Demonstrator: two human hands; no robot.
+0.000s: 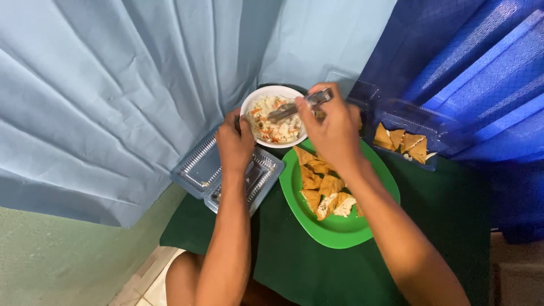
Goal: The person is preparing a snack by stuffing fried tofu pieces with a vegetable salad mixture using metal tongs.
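**Spoon in salad bowl, other hand steadying**

Right hand [334, 127] grips a metal spoon [297, 106], tip dipped into the white bowl [249, 105] of salad at the counter's [442, 215] back edge. Left hand [235, 141] curls closed against the bowl rim, likely bracing it. Green plate [340, 232] of fried triangles sits just beside, within easy reach.

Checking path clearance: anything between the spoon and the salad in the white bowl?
Nothing visible. The right hand holds the spoon with its tip already in the salad; the left hand is at the bowl rim, off the spoon's path.
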